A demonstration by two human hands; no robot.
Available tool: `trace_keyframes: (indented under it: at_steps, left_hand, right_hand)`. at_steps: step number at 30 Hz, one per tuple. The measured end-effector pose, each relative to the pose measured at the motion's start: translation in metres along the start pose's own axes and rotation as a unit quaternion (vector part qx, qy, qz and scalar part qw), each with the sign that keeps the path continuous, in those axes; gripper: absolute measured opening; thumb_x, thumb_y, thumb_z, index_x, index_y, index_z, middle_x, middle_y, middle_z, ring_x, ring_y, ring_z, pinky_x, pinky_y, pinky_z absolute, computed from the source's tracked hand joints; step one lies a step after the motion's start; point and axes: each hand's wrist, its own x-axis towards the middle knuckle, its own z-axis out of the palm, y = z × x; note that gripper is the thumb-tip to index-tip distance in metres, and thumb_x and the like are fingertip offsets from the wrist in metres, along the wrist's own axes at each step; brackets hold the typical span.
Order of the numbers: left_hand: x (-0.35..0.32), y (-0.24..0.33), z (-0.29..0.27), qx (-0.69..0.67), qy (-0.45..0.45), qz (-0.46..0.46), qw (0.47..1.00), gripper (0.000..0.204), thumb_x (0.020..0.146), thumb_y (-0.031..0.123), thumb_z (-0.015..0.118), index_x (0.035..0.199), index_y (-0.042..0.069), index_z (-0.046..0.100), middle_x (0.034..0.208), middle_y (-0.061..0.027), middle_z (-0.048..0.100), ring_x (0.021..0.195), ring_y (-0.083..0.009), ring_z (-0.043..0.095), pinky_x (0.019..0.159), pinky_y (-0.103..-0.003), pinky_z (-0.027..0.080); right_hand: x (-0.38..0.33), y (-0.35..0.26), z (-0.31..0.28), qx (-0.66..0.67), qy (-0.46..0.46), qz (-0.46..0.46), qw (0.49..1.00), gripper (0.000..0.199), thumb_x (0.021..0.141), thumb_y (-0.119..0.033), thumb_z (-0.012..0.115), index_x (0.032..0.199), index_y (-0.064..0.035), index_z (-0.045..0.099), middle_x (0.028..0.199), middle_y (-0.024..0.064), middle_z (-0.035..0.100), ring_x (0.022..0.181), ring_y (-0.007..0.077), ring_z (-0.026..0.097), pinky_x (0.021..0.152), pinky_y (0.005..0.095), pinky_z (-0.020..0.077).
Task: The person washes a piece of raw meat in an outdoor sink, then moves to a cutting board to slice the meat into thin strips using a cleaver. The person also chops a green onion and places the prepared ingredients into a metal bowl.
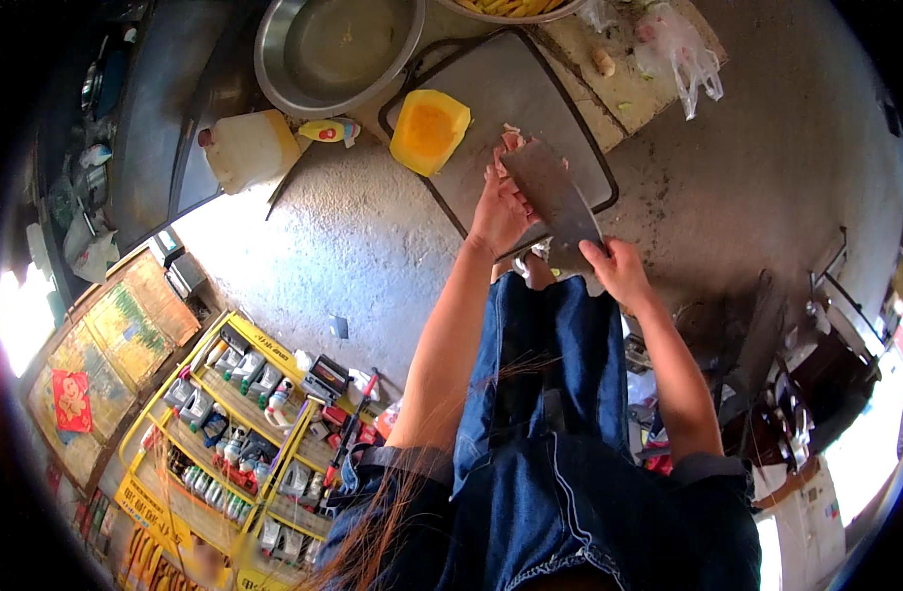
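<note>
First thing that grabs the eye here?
The broad steel cleaver, gripped by the right hand at centre over the grey cutting board, with the left hand against its blade. Next, the bright orange squash wedge on the board, below a round metal basin.

Free room: bare grey floor (353,236) left of the cutting board (501,89), wide & open, also big bare patch to the right, approx board edge to the dark clutter at far right. Board's middle is open between pumpkin piece (429,131) & the cleaver (560,202). Obstacles: pumpkin blocks board's left corner; steel bowl (338,49) sits just beyond it, touching-close to board rim; white jug (250,148) & small yellow bottle (328,130) crowd the gap left of the pumpkin. Wooden slab (619,79) w/ plastic bag (683,54) shuts off the far right side. Left hand (501,207) & right hand (619,271) fill the near board edge w/ cleaver between. Yellow rack (235,424) well apart, lower left.
</note>
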Motion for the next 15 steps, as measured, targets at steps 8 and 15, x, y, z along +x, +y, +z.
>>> trace_keyframes:
  at_steps: [8,15]
  left_hand:
    - [0.023,-0.007,-0.030,0.229,0.044,0.238,0.943,0.037,0.089,0.026,0.064,0.123,0.010,0.057,0.114,-0.0045,0.062,0.107,-0.0188,0.056,0.096,-0.036,0.043]
    - [0.005,-0.009,-0.003,0.816,0.110,0.354,0.443,0.089,0.060,0.031,0.083,0.138,0.014,0.044,0.145,-0.0135,0.036,0.134,-0.0351,0.031,0.111,-0.046,0.028]
  right_hand:
    - [-0.003,0.005,0.008,0.220,0.067,0.149,0.962,0.050,0.089,-0.050,0.060,0.064,-0.0108,0.043,0.049,-0.0039,0.040,0.040,0.0060,0.041,0.038,0.0240,0.0320]
    - [-0.008,0.052,0.017,-0.001,0.200,0.094,0.975,0.054,0.090,-0.047,0.060,0.064,-0.0008,0.050,0.052,0.0106,0.050,0.047,0.0212,0.054,0.046,0.0376,0.0409]
